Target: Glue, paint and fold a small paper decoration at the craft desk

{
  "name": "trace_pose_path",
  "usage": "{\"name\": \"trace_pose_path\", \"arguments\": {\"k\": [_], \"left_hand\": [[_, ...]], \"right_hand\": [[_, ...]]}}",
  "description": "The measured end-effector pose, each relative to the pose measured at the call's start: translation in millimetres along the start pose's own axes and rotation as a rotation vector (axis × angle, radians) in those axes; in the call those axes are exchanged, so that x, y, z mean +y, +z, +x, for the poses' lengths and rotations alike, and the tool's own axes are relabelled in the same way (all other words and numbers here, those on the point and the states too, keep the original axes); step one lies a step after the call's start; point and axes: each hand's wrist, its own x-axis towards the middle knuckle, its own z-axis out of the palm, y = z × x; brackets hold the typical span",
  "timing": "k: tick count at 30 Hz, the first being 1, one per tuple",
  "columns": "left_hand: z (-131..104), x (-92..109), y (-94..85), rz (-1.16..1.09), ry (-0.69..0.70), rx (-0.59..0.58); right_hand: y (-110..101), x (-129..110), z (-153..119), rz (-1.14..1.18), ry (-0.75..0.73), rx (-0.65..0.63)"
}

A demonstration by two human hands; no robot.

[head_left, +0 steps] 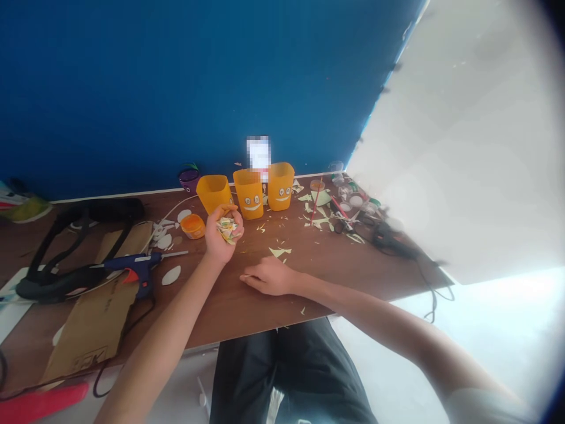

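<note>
My left hand is cupped, palm up, around a heap of small paper scraps in white, green and yellow. It is raised in front of the yellow cups. My right hand rests low over the brown table with its fingertips pinched together; whatever is between them is too small to name. Just beyond it lie pale green paper scraps. Behind my hands stand a yellow cup partly covered by my left hand, a middle yellow cup and a right yellow cup, the latter two showing stuck-on smiling faces.
A blue glue gun lies at left near a flat cardboard piece and black headgear. An open orange tub is beside my left hand. Pencils, green cuttings and clear containers clutter the right, near a black cabled tool.
</note>
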Motion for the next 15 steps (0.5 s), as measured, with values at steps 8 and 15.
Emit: {"name": "trace_pose_path", "arguments": {"k": [8, 15], "left_hand": [[-6, -38, 6.8, -0.107, -0.342, 0.021], [-21, -49, 17.4, -0.227, -0.573, -0.023]], "right_hand": [[-86, 4, -5, 0.933, 0.185, 0.579], [-79, -18, 43, 1.184, 0.057, 0.643]]}}
